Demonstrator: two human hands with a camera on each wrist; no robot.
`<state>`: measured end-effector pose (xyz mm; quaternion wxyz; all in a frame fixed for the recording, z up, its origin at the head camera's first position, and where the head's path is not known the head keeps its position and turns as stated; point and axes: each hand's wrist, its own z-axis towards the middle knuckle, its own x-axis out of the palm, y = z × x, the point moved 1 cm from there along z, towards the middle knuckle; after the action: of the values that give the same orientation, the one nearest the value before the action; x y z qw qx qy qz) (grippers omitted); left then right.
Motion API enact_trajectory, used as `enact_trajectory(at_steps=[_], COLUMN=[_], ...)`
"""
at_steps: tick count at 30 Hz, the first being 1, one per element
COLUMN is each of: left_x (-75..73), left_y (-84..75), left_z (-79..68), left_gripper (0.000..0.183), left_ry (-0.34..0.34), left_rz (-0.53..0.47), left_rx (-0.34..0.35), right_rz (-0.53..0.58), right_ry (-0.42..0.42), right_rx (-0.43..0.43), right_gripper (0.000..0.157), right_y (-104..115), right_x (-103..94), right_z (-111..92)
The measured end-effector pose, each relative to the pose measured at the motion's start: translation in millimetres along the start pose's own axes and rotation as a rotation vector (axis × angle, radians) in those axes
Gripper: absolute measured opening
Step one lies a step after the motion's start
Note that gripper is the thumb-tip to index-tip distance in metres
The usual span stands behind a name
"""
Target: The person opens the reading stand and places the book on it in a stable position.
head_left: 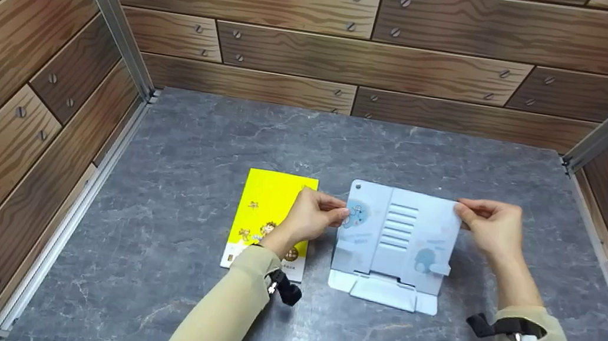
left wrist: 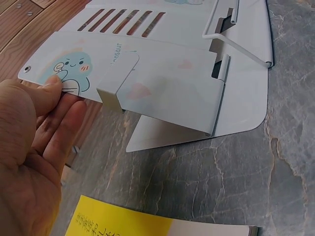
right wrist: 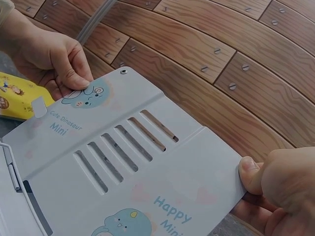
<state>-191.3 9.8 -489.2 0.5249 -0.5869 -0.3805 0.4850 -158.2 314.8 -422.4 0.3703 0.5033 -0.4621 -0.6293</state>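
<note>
A pale blue-white metal book stand (head_left: pixel 399 231) with dinosaur drawings and a row of slots stands on the table, its back panel raised and tilted over its base. My left hand (head_left: pixel 314 215) pinches the panel's left edge between thumb and fingers, beside a blue dinosaur print (left wrist: pixel 74 69). At the upper right corner, my right hand (head_left: pixel 494 226) grips the panel's other side, thumb in front and fingers behind. A bent wire support (left wrist: pixel 241 46) lies over the base in the left wrist view. Partly under my left wrist is a yellow book (head_left: pixel 270 195) with cartoon figures.
The grey marbled table (head_left: pixel 172 176) stretches around the stand and book. Wood-patterned walls (head_left: pixel 303 4) close in the back and both sides, with metal posts (head_left: pixel 112 13) at the corners. A black strap (head_left: pixel 283 286) circles each wrist.
</note>
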Motion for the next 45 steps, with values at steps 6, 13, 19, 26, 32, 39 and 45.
enact_trajectory(at_steps=[6,13,19,26,32,39,45], left_x=[-0.6,2.3,1.4,1.5,0.8,-3.6,-15.9], left_y=[46.3,44.9,46.1,46.6,46.1,45.2,44.7], left_z=[23.3,21.5,21.2,21.2,21.4,19.7,18.4], left_gripper=[0.014,0.013,0.014,0.014,0.016,0.017,0.022], left_ry=[0.062,0.038,0.047,0.042,0.048,0.063,0.075], left_rz=[-0.085,-0.070,-0.062,-0.066,-0.068,-0.084,-0.078], left_rx=[0.026,0.007,0.002,0.007,-0.009,-0.003,-0.004], right_rz=[-0.120,-0.169,-0.168,-0.170,-0.118,-0.119,-0.212], right_ry=[0.002,-0.022,-0.019,-0.021,-0.024,-0.034,-0.106], right_rx=[0.024,0.022,0.012,0.025,0.023,0.010,-0.060], right_gripper=[0.026,0.027,0.026,0.028,0.028,0.035,0.033], right_y=[-65,-60,-61,-60,-58,-52,-43], right_x=[-14.9,-11.8,-12.0,-12.1,-12.7,-18.4,-20.8], right_z=[36,34,34,33,33,29,20])
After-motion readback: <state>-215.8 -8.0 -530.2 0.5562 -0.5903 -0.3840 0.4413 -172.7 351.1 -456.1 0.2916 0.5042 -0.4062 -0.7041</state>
